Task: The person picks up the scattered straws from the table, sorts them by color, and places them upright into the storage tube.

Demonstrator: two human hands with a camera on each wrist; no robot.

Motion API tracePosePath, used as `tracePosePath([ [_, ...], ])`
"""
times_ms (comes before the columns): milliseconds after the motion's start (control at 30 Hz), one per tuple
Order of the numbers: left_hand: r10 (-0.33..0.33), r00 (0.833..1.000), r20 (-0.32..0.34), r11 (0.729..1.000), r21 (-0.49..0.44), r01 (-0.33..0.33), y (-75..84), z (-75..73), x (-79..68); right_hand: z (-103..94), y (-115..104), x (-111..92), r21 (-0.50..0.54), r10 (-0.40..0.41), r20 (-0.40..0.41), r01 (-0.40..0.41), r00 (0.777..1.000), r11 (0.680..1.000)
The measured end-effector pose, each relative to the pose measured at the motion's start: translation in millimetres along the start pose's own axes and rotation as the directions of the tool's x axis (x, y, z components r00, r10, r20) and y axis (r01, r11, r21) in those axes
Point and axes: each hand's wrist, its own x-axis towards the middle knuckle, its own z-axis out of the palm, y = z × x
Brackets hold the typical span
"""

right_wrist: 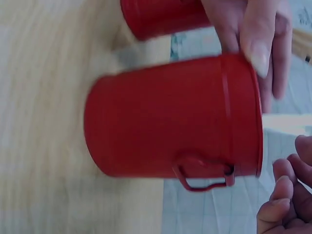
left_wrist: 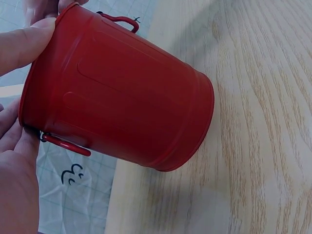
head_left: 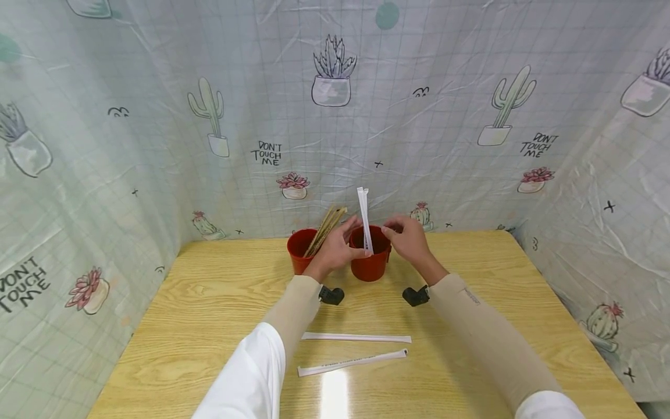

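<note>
Two small red metal buckets stand side by side at the back of the table. White paper-wrapped straws [head_left: 365, 215] lean upright in the right bucket [head_left: 369, 269]. My left hand [head_left: 337, 250] holds this bucket by its rim, thumb at the front and fingers round the side near a handle [left_wrist: 68, 145]. On its other side my right hand [head_left: 412, 240] is beside the rim; its fingers [right_wrist: 275, 207] are loosely curled, with a gap to the bucket in the right wrist view. Thin brown sticks [head_left: 327, 227] stand in the left bucket [head_left: 299, 265], partly behind my left hand.
Two more white wrapped straws lie on the wooden table [head_left: 235, 314] in front of the buckets, one straw [head_left: 358, 337] behind the other straw [head_left: 350, 362]. A patterned plastic sheet [head_left: 408, 134] hangs behind the table and along both sides.
</note>
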Motion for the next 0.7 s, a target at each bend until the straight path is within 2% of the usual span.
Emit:
tracePosePath([
  [200, 0.007, 1.0, -0.002, 1.0, 0.004, -0.007, 0.6, 0.0, -0.3, 4.5, -1.3, -31.6, 0.062, -0.014, 0.001, 0.013, 1.0, 0.998],
  [300, 0.007, 1.0, 0.0, 1.0, 0.002, -0.007, 0.7, -0.2, -0.2, 7.6, 0.9, -52.3, 0.1, -0.035, 0.063, 0.028, 0.997, 0.995],
  [400, 0.002, 1.0, 0.005, 1.0, 0.003, -0.002, 0.7, -0.2, -0.2, 10.8, 5.8, -74.3, 0.107, -0.049, 0.163, 0.031, 0.985, 0.994],
  [500, -0.008, 1.0, 0.004, 1.0, 0.01, 0.008, 0.8, -0.3, -0.3, 15.1, 16.7, -94.5, 0.058, -0.062, 0.291, 0.048, 0.955, 0.997],
  [600, -0.018, 1.0, -0.002, 1.0, 0.012, 0.018, 1.4, -0.7, -0.6, 20.6, 31.2, -111.4, 0.011, -0.082, 0.422, 0.085, 0.903, 0.996],
  [700, -0.021, 1.0, 0.001, 1.0, 0.011, 0.021, 1.7, -1.0, 0.0, 25.0, 43.9, -124.2, 0.002, -0.095, 0.515, 0.11, 0.852, 0.994],
])
